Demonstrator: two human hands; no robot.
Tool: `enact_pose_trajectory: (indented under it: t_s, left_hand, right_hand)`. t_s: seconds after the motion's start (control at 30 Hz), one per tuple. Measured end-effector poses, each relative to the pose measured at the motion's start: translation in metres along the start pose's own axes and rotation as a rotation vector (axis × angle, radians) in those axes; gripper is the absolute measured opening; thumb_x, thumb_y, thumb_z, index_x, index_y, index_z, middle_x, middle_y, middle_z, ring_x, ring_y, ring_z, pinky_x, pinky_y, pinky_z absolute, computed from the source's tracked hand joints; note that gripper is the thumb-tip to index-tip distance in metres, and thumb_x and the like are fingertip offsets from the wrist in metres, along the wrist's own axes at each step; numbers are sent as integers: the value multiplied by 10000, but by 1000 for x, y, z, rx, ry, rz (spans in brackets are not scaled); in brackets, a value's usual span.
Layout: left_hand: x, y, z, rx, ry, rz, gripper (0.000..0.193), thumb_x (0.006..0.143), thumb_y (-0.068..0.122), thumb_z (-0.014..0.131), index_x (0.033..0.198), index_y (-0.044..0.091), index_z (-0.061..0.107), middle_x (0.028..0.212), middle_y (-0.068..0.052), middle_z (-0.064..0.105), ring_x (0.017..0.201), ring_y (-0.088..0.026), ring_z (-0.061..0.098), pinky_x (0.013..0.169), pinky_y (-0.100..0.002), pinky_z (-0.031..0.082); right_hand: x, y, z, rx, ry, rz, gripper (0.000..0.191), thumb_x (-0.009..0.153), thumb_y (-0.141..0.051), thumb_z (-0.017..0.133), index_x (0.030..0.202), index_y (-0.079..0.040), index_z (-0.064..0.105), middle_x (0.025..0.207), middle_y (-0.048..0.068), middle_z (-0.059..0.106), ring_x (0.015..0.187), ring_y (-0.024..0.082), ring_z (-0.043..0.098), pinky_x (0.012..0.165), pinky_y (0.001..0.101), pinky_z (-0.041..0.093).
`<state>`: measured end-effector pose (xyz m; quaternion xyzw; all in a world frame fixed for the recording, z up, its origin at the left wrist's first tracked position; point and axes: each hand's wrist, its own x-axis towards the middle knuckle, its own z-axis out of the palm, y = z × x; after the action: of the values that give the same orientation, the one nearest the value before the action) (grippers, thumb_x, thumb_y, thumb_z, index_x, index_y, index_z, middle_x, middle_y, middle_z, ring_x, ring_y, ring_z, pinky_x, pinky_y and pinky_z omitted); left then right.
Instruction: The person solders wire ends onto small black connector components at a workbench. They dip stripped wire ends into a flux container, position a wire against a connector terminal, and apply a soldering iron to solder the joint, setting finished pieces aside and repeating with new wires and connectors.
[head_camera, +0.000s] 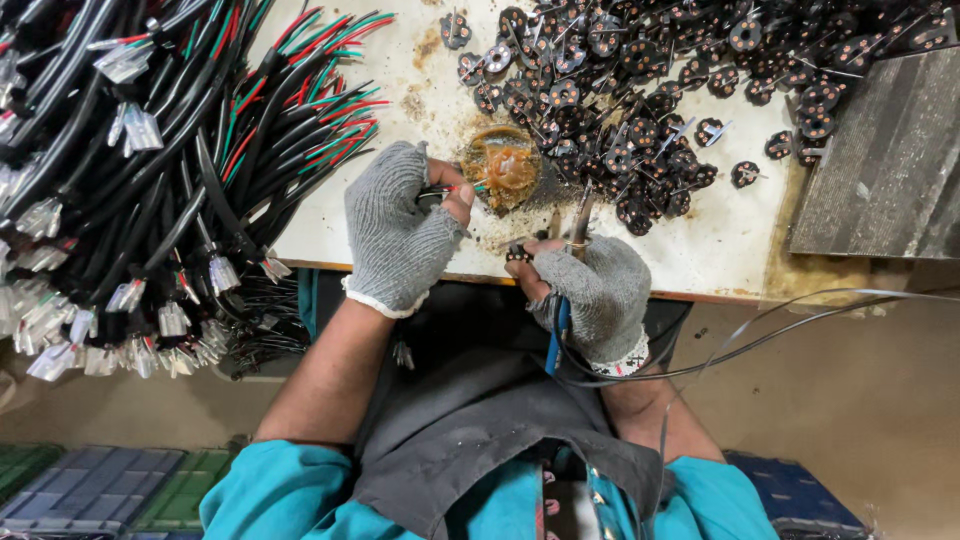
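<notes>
2 hands (500, 255) (gloved) fisted, gripping wire (450, 188), iron (580, 215).

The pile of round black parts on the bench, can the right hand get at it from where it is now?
Probably yes: the pile of round black parts lies just beyond the right hand with nothing between, though that hand already grips a soldering iron.

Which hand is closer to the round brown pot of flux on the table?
Left. The left hand reaches the brown pot with its wires; the right hand is below it, apart.
</notes>
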<state>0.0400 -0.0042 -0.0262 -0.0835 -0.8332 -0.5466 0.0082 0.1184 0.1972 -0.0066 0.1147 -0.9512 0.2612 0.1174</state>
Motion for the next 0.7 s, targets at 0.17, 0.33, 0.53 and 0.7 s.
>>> enact_pose_trajectory:
  t_s: [0.17, 0.33, 0.53, 0.7]
  left_hand:
    - [-14, 10, -10, -33, -93, -75, 90, 845, 117, 769, 837, 88, 684, 748, -65, 610, 663, -218, 619, 635, -340, 488]
    - [-37, 19, -9, 104, -286, 114, 71, 776, 160, 754, 830, 155, 709, 748, -63, 610, 689, -277, 637, 621, -387, 502]
    - [-41, 15, 10, 307, -264, 195, 73, 792, 194, 789, 822, 194, 723, 741, -53, 636, 671, -294, 653, 599, -433, 510]
    - [-39, 15, 12, 317, -273, 223, 83, 772, 208, 792, 833, 191, 739, 717, -57, 627, 634, -298, 632, 573, -437, 495]
  right_hand:
    - [-1, -7, -6, 0, 30, -45, 188, 856, -244, 895, 941, -136, 767, 840, 45, 726, 722, 279, 678, 649, 409, 502]
    - [-18, 4, -33, 457, -84, 181, 527, 907, -586, 666, 1030, -79, 740, 797, 36, 683, 692, 226, 663, 650, 352, 500]
    - [-40, 23, -28, 222, -17, -40, 546, 988, -593, 581, 1150, -83, 687, 886, 91, 652, 803, 330, 654, 688, 419, 491]
    - [-45, 39, -18, 283, 34, -163, 347, 948, -396, 747, 1117, -103, 670, 819, 87, 634, 700, 313, 619, 653, 450, 465]
